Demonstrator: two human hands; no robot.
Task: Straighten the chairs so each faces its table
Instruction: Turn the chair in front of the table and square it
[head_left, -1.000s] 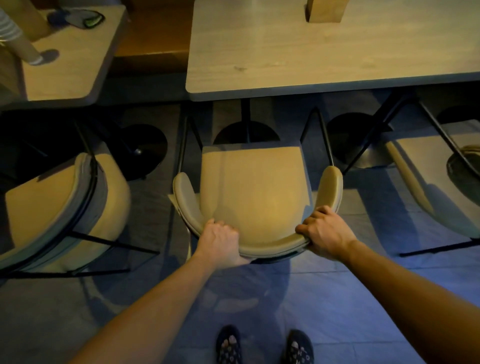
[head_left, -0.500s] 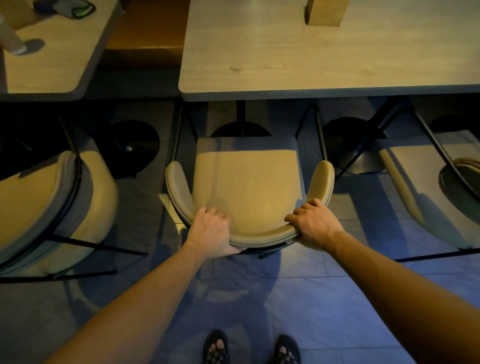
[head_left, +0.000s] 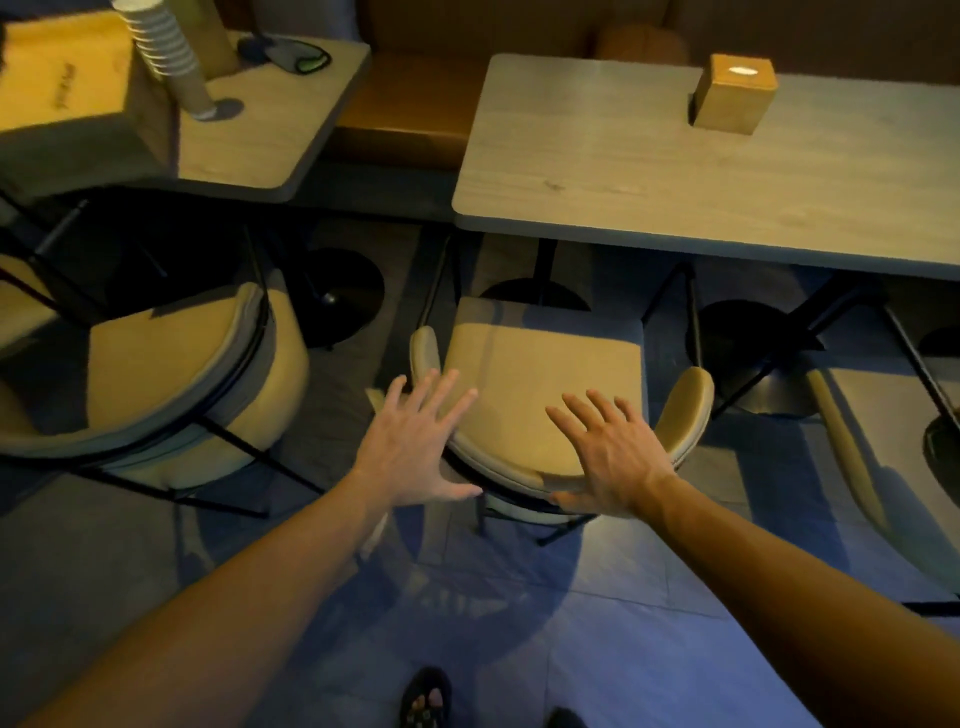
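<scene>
both hands are spread flat with fingers splayed, gripping nothing: the left hand hovers over the left end of the curved backrest of the middle chair, and the right hand lies over the right part of that backrest, its thumb down at the rim; whether either palm actually touches the padding cannot be told. the middle chair sits at the centre of the view, its seat pointing toward 12 o'clock at the long counter, front edge just short of the counter's near edge, and it looks roughly squared to it. on that counter, toward 1 o'clock, stands a small wooden box with a pale oval on top. at 9 o'clock a second chair stands turned, its backrest curving to the right, near the smaller counter at 11 o'clock. that counter carries a tilted stack of paper cups, a cardboard box and dark glasses. at 3 o'clock part of a third chair shows, cut by the frame edge. a sandalled foot stands on the tiled floor at 6 o'clock.
</scene>
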